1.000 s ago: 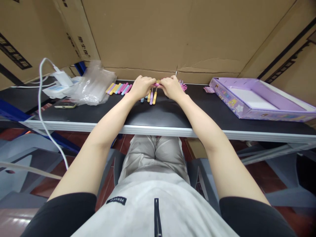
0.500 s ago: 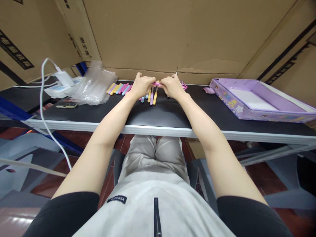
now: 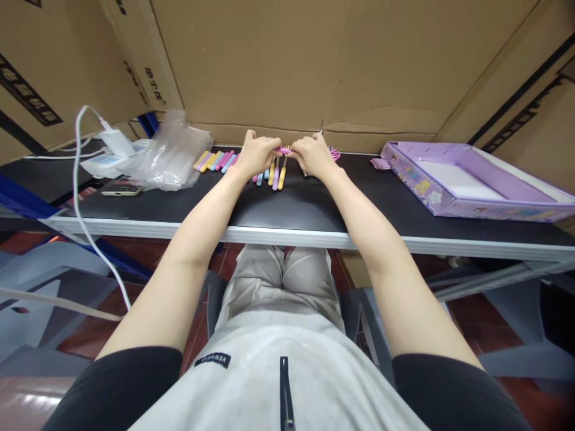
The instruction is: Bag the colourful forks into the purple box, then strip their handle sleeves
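My left hand (image 3: 257,155) and my right hand (image 3: 312,156) meet at the far side of the black table (image 3: 404,209), both pinched on one small pink piece (image 3: 284,150) held between them just above the surface. Under the hands lies a row of short coloured sticks (image 3: 275,176), pink, blue, purple and yellow. A second row of the same coloured sticks (image 3: 216,160) lies to the left of my left hand. A pink comb-like part (image 3: 334,155) shows just right of my right hand.
A purple cardboard box tray (image 3: 467,179) lies on the right of the table. Clear plastic bags (image 3: 168,155), a white charger with cable (image 3: 114,142) and a phone (image 3: 120,191) sit at the left. Cardboard boxes (image 3: 314,66) wall the back.
Both hands have stayed together on the pink piece, shifting only slightly away from me. Nothing else on the table has moved.
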`<state>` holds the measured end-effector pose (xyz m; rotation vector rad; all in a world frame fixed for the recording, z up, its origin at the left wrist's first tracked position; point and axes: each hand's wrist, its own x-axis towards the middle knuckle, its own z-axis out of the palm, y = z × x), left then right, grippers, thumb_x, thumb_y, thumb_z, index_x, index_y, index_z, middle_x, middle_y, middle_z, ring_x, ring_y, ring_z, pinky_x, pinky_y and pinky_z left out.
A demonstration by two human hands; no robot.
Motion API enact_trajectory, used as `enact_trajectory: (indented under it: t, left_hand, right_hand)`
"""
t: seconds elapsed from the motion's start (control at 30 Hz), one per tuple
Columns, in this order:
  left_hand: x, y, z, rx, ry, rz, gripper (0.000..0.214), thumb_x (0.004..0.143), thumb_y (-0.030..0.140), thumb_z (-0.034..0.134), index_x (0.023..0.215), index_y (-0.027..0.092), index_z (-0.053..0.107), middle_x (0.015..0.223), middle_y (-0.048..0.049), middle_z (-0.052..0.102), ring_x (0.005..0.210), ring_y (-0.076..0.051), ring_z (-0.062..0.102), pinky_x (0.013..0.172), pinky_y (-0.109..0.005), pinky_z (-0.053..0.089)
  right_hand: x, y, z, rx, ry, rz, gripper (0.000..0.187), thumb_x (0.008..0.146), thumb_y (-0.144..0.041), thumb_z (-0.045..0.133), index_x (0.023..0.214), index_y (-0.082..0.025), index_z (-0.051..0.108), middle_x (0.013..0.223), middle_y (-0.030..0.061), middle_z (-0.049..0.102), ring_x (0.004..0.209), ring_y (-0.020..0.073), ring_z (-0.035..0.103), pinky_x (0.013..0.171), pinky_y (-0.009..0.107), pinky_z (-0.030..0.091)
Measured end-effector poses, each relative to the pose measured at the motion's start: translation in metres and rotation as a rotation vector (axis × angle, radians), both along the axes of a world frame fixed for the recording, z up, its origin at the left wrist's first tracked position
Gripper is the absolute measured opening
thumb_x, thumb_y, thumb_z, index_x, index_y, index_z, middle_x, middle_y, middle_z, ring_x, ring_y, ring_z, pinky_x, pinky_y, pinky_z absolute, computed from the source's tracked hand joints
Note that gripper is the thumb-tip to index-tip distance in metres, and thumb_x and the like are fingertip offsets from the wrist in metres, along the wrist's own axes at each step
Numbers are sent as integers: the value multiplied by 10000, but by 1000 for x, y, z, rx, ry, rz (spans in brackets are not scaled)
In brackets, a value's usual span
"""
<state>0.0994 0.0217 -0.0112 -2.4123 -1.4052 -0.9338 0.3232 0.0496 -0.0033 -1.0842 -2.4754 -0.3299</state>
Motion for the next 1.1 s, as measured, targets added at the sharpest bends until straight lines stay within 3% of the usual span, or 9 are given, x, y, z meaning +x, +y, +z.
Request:
enact_trajectory:
  t: [0.3, 0.5, 0.6, 0.73, 0.8, 0.87, 0.93, 1.1]
  left_hand:
    - [-2, 3, 0, -13, -18, -3, 218, 1021, 210, 560, 1074, 236, 770, 984, -71, 812, 1217, -359, 781, 1290, -682, 376]
    - [-8, 7, -2, -2, -40, 12, 128, 1038, 221, 596, 1047, 249, 721, 1029, -49, 839, 1213, -328, 775, 1286, -621, 406]
    - [-44, 7, -5, -59, -51, 165, 99, 1071, 206, 600, 1050, 226, 695, 1142, -58, 862, 1283, -307, 764, 1316, -583, 387]
    - [-108, 6, -14, -137, -379, 573, 158, 1157, 290, 565, 1152, 206, 699, 1177, -62, 875, 1404, -316, 729, 1284, -502, 433]
    - [-120, 8, -17, -183, -451, 749, 217, 1134, 295, 572, 1221, 180, 734, 1316, -149, 857, 1423, -374, 739, 1213, -480, 511]
    - [-115, 10, -16, -190, -403, 672, 267, 1123, 351, 596, 1259, 198, 768, 1373, -170, 848, 1390, -371, 761, 1197, -454, 543]
    - [-100, 11, -14, -148, -395, 578, 321, 1129, 410, 593, 1306, 222, 784, 1364, -157, 851, 1372, -356, 765, 1205, -438, 552]
    - [-79, 9, -12, -130, -387, 469, 435, 1135, 480, 563, 1374, 209, 805, 1296, -161, 859, 1327, -355, 766, 1236, -462, 554]
  right_hand:
    - [3, 6, -2, 28, 31, 55, 404, 1189, -324, 445, 1261, -198, 821, 1143, 150, 827, 1234, 382, 693, 1215, 626, 412]
    - [7, 21, -7, 63, 47, 54, 341, 1161, -301, 498, 1189, -197, 822, 1123, 147, 828, 1208, 369, 706, 1203, 619, 449]
    - [51, 32, -10, 68, 82, -57, 346, 1160, -327, 506, 1156, -187, 823, 1160, 165, 832, 1214, 375, 719, 1199, 629, 476]
    - [140, 39, -12, 10, 268, -497, 455, 1185, -405, 442, 1160, -155, 822, 1156, 250, 829, 1195, 428, 748, 1147, 663, 536]
    - [163, 40, -10, 34, 369, -631, 540, 1210, -445, 366, 1241, -142, 811, 1222, 291, 818, 1240, 460, 749, 1150, 702, 540]
    - [160, 38, -6, 80, 332, -586, 521, 1219, -439, 363, 1296, -159, 795, 1323, 293, 799, 1342, 477, 716, 1177, 736, 522]
    - [138, 34, 2, 149, 258, -504, 468, 1218, -399, 385, 1321, -177, 784, 1402, 278, 776, 1422, 477, 673, 1206, 735, 511]
    - [82, 20, 12, 161, 124, -352, 403, 1213, -310, 401, 1348, -186, 760, 1453, 217, 754, 1365, 411, 720, 1139, 588, 601]
